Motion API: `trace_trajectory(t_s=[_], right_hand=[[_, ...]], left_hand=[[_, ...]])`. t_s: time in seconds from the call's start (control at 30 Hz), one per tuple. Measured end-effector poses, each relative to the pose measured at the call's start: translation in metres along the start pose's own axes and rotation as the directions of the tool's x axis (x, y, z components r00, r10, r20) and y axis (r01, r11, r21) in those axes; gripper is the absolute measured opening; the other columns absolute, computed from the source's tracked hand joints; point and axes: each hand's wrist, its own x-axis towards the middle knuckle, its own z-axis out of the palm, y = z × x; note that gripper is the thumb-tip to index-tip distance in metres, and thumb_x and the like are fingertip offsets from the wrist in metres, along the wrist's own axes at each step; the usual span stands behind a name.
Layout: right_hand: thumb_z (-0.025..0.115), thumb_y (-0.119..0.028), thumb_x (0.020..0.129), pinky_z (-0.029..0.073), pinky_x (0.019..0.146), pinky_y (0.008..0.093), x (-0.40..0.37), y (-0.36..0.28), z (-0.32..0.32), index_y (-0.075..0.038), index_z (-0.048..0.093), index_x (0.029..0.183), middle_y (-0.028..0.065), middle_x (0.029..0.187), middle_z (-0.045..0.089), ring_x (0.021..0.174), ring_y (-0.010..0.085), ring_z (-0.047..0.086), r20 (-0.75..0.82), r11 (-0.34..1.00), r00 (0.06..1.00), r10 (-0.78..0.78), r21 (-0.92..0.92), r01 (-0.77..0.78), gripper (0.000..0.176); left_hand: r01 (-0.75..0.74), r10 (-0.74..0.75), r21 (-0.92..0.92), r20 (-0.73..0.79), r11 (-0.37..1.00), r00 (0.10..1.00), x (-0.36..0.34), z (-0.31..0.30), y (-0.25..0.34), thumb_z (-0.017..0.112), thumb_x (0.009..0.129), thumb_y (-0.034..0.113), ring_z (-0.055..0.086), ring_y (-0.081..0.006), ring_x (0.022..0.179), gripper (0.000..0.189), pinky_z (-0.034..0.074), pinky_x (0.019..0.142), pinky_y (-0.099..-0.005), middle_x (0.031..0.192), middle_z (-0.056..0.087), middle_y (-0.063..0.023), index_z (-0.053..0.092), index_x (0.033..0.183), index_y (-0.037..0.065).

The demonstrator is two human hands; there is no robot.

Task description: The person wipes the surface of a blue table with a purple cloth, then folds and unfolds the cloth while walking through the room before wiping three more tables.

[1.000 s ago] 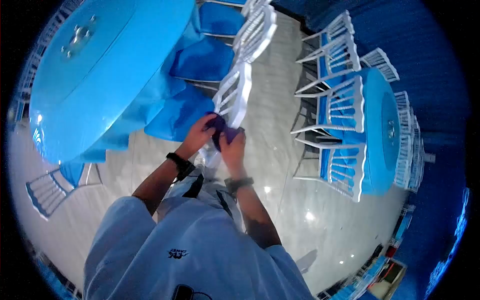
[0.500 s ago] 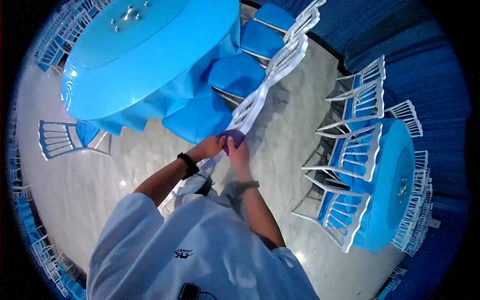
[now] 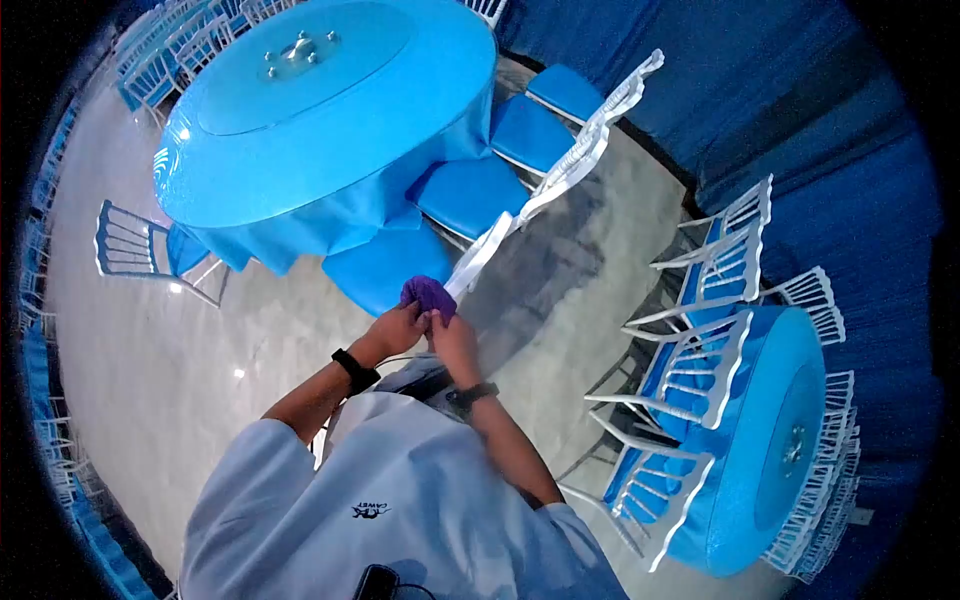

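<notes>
A bunched purple cloth [image 3: 428, 294] is pinched between my two hands in front of my body. My left hand [image 3: 398, 328] grips its lower left side, fingers closed. Closed on the cloth's lower right edge, my right hand [image 3: 455, 342] has its thumb up against it. Just beyond the cloth is the white back [image 3: 476, 262] of the nearest chair, which the cloth overlaps in this view. That chair's blue seat [image 3: 385, 268] lies past my left hand, tucked toward the table.
A large round table [image 3: 330, 150] with a blue cover stands ahead, with more blue-seated chairs [image 3: 470, 195] along its right side. One white chair [image 3: 150, 250] sits at left. To the right are another blue table [image 3: 765, 450] with white chairs and a blue curtain [image 3: 780, 110].
My hands and the purple cloth have shifted left and slightly down in view, and more of the cloth shows above my fingers. The tables and chairs sit lower in view.
</notes>
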Motion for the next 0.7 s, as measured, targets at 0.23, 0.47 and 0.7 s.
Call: trace_trajectory(t_s=[0.23, 0.47, 0.7], right_hand=[[0.047, -0.043, 0.093, 0.046, 0.071, 0.0527, 0.038, 0.009, -0.042, 0.004, 0.063, 0.084, 0.0284, 0.084, 0.062, 0.082, 0.0461, 0.059, -0.051, 0.991, 0.991, -0.126, -0.054, 0.123, 0.050], [0.046, -0.039, 0.093, 0.046, 0.065, 0.0533, 0.107, 0.012, -0.077, 0.006, 0.061, 0.080, 0.0289, 0.078, 0.061, 0.075, 0.0461, 0.060, 0.045, 0.973, 0.991, -0.128, -0.186, 0.134, 0.050], [0.053, -0.035, 0.089, 0.048, 0.067, 0.0510, 0.171, 0.018, -0.103, 0.004, 0.061, 0.084, 0.0280, 0.083, 0.062, 0.077, 0.0449, 0.061, -0.140, 0.975, 0.980, -0.143, -0.187, 0.116, 0.040]], left_hand=[[0.033, -0.033, -0.014, -0.013, 0.999, 0.999, 0.069, 0.009, 0.035, 0.037, 0.097, 0.037, 0.057, -0.0464, 0.082, 0.044, 0.047, 0.072, -0.0519, 0.092, 0.060, -0.0295, 0.055, 0.096, -0.003], [-0.011, 0.012, -0.005, 0.116, 1.000, 0.993, 0.148, 0.027, 0.028, 0.021, 0.100, 0.036, 0.056, -0.0485, 0.078, 0.059, 0.046, 0.075, -0.0537, 0.082, 0.060, -0.0299, 0.059, 0.086, -0.007], [0.083, -0.065, -0.071, 0.229, 0.994, 0.971, 0.227, 0.031, 0.035, 0.022, 0.099, 0.043, 0.056, -0.0499, 0.086, 0.056, 0.045, 0.076, -0.0556, 0.089, 0.061, -0.0309, 0.057, 0.098, -0.001]])
